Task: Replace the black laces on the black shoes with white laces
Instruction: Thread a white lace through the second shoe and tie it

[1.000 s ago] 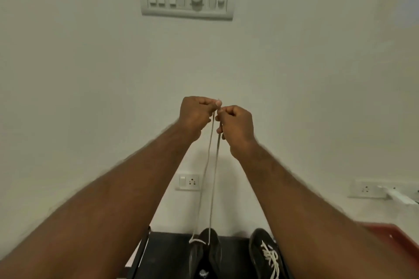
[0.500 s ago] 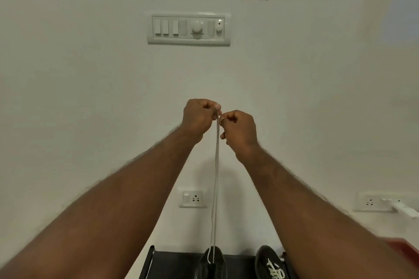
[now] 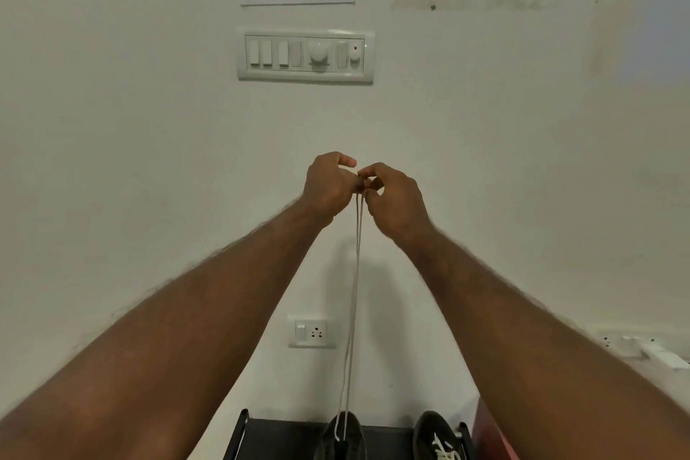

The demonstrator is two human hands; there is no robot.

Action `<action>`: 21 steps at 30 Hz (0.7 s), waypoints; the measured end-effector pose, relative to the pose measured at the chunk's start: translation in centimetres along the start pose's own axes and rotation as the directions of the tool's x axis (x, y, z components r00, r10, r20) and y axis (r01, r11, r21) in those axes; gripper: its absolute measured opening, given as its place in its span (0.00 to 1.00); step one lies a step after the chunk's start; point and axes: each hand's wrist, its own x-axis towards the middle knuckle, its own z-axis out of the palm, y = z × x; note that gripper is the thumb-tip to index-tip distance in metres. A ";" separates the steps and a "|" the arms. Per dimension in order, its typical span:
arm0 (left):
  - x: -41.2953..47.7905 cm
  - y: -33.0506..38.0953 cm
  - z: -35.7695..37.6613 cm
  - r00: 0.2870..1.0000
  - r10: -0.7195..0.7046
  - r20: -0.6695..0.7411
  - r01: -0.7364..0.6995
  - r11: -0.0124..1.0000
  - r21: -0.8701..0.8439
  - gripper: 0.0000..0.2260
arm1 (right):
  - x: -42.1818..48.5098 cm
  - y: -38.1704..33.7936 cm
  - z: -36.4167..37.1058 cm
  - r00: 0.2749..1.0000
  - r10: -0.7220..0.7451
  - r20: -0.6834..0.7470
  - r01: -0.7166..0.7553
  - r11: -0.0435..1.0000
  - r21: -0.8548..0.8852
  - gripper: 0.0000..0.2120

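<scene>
Both arms are stretched out in front of me at chest height. My left hand (image 3: 326,185) and my right hand (image 3: 394,198) meet fingertip to fingertip and pinch the two ends of a white lace (image 3: 354,291). Its two strands hang taut and close together down to a black shoe (image 3: 341,439) at the bottom edge, where they enter the front eyelets. A second black shoe (image 3: 435,435) stands to its right with white lacing showing on it. Only the toes of both shoes are in view.
The shoes stand on a black table (image 3: 287,439) pushed against a white wall. A switch panel (image 3: 305,55) and a socket (image 3: 311,331) are on the wall. A red object (image 3: 489,433) borders the table on the right, and a white plug strip (image 3: 649,349) sits further right.
My view has tilted up, so the switch panel sits lower in frame and less of the shoes shows. The two lace strands, spread apart a second ago, now hang together.
</scene>
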 end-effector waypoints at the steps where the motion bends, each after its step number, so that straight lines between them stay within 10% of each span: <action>1: 0.0 0.0 -0.1 1.000 -0.001 0.003 0.001 1.000 -0.007 0.17 | 0.2 -0.1 -0.2 1.000 -0.014 0.016 0.014 1.000 0.002 0.14; 8: -1.5 -4.8 -0.1 0.999 -0.021 0.028 0.021 1.000 -0.010 0.09 | -3.0 3.3 2.6 0.959 0.238 0.152 -0.262 0.951 0.164 0.22; 12: -4.1 -10.2 0.8 0.995 -0.099 0.032 0.100 0.994 -0.036 0.06 | -10.5 10.0 7.7 0.712 0.545 0.443 -0.622 0.782 0.038 0.20; 17: -7.4 -19.4 0.9 0.985 -0.170 0.002 0.165 0.962 0.218 0.03 | -23.5 19.5 14.3 0.347 0.736 0.581 -0.635 0.640 -0.432 0.07; 21: -9.7 -26.1 0.5 0.973 -0.223 -0.060 0.231 0.916 0.328 0.04 | -29.3 22.5 18.5 0.276 0.781 0.560 -0.697 0.564 -0.442 0.12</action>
